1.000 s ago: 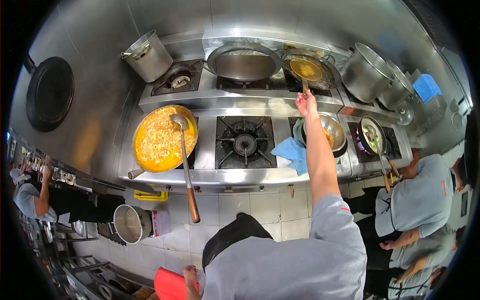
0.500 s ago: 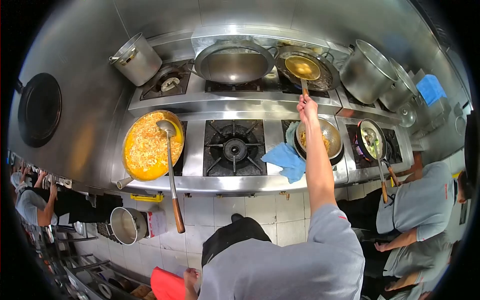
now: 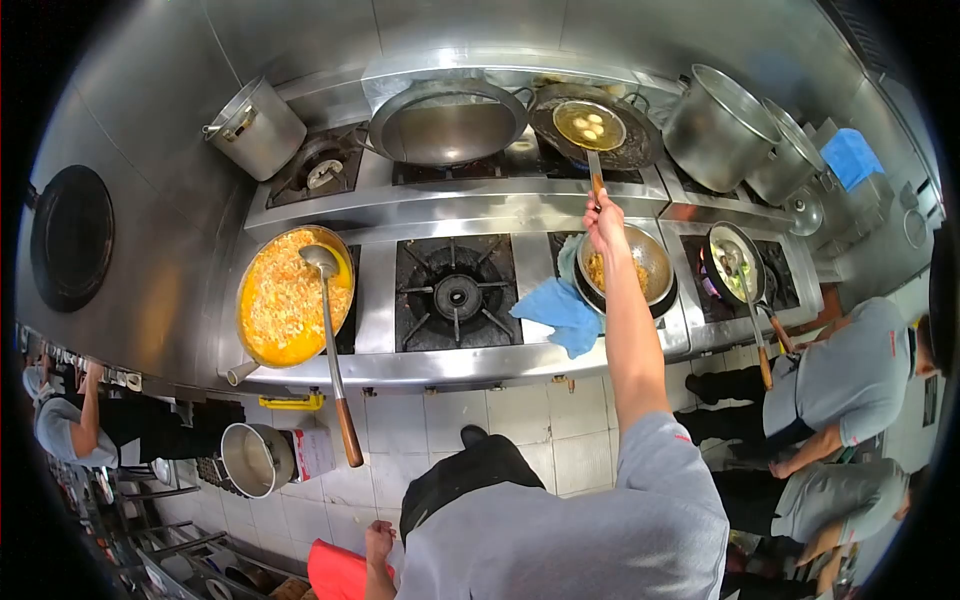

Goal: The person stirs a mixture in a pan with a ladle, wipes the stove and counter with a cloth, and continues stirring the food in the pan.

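Note:
My right hand (image 3: 603,222) is stretched out over the stove, fingers wrapped round the wooden handle of a skimmer (image 3: 592,160). Its round bowl sits over the dark wok (image 3: 648,145) at the back right and holds several pale round pieces of food (image 3: 592,127) in yellowish liquid. Beneath my forearm, a metal bowl (image 3: 655,262) with browned food rests on the front burner. My left hand (image 3: 380,541) hangs low at my side with its fingers curled in and nothing visible in them, close to a red item (image 3: 345,570).
Front left stands a wide pan (image 3: 262,345) of orange-yellow food, a ladle (image 3: 333,340) lying across it. A blue cloth (image 3: 562,315) lies by the bowl. Tall pots (image 3: 715,130) stand back right. Co-workers (image 3: 850,375) stand to my right, one near a small frying pan (image 3: 728,235).
The skimmer has tilted or shifted slightly, so the round pieces show more clearly in its bowl. My view has turned a little, and my left hand has risen slightly.

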The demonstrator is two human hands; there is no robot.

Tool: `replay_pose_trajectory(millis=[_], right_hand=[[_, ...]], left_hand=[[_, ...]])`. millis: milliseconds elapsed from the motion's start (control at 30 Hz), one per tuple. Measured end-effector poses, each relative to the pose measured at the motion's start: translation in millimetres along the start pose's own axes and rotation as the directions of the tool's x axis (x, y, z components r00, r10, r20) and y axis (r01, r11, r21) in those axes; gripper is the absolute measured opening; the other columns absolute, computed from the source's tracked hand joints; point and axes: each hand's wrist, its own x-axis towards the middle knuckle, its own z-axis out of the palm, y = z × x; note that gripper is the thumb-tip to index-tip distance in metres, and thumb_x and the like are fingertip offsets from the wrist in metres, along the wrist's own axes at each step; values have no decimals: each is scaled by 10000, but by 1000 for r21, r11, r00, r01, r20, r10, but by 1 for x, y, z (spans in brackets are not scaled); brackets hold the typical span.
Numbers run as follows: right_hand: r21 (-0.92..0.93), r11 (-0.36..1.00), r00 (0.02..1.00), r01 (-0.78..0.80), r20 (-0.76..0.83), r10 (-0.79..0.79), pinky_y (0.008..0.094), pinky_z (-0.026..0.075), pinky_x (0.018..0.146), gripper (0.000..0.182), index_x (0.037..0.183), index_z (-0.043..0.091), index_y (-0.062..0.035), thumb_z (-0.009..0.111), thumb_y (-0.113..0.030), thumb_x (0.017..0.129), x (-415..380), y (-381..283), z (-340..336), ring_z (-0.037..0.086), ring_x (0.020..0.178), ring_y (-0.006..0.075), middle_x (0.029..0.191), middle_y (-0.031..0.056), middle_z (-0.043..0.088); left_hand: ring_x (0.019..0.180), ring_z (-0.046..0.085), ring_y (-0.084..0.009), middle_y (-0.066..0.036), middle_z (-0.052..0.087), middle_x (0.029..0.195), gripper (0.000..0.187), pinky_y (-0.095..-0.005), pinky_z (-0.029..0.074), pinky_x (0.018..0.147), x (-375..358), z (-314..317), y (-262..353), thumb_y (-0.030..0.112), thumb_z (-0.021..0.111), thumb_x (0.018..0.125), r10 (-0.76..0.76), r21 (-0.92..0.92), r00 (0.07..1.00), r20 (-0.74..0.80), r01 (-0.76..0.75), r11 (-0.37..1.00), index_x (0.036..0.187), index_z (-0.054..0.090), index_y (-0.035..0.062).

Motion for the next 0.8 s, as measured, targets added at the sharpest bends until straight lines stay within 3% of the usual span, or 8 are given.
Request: replay_pose_trajectory(millis=[167,367,533,600,667,700,767,800], right_hand=[[-10,999,998,-30,-54,30,231,341,434,518,952,495,5,399,-502,906,-14,3,-4,382,496,98,686,41,484],[-450,881,988,148,107,-111,225,295,357,492,912,603,-13,432,-474,905,-170,54,-14,381,413,72,546,-26,457],[-561,806,971,-187,18,238,226,297,382,355,818,610,-76,538,-419,873,-345,188,-75,397,449,49,542,-47,442],[-763,590,934,-265,-51,353,274,359,399,346,777,611,-36,577,-374,846,-412,264,-128,453,474,85,574,2,527],[-970,232,955,-69,3,296,333,419,449,297,787,620,-4,568,-295,807,-485,352,-202,514,485,142,578,77,564],[-969,-9,749,-247,-197,633,343,465,515,355,722,631,-3,587,-354,758,-518,367,-222,578,554,228,599,143,583],[-955,-293,659,45,-192,727,433,482,643,486,765,642,24,531,-449,769,-602,426,-292,615,697,352,802,238,627],[-959,-274,628,70,-171,759,427,482,665,462,781,642,22,542,-428,758,-640,430,-304,610,735,360,824,243,624]], left_hand=[[576,573,-149,-103,612,673,194,-272,460,530,-1,-7,-3,50,425,872,44,107,999,16,-46,993,828,582,-57],[568,575,-142,-97,614,657,188,-284,447,512,-9,-21,-6,71,448,849,90,270,996,7,-88,959,836,603,-34],[572,587,-160,-107,622,677,190,-299,471,519,-18,-50,-16,76,438,840,106,289,989,105,-132,948,856,591,-37],[576,591,-166,-110,624,689,186,-305,483,524,-19,-66,-26,67,434,835,109,241,985,134,-139,961,861,579,-47],[575,596,-171,-116,628,710,175,-307,490,531,-17,-85,-37,56,439,830,121,243,977,177,-162,956,872,563,-60],[574,598,-174,-119,630,720,171,-308,493,534,-16,-96,-46,50,441,828,125,243,972,197,-172,955,877,556,-66],[570,604,-185,-118,630,696,155,-312,495,544,-3,-122,-76,74,498,814,23,93,972,234,-46,995,823,574,-61],[568,607,-191,-118,629,684,156,-314,496,549,-1,-137,-91,86,526,807,-24,19,967,255,20,1000,797,583,-58]])
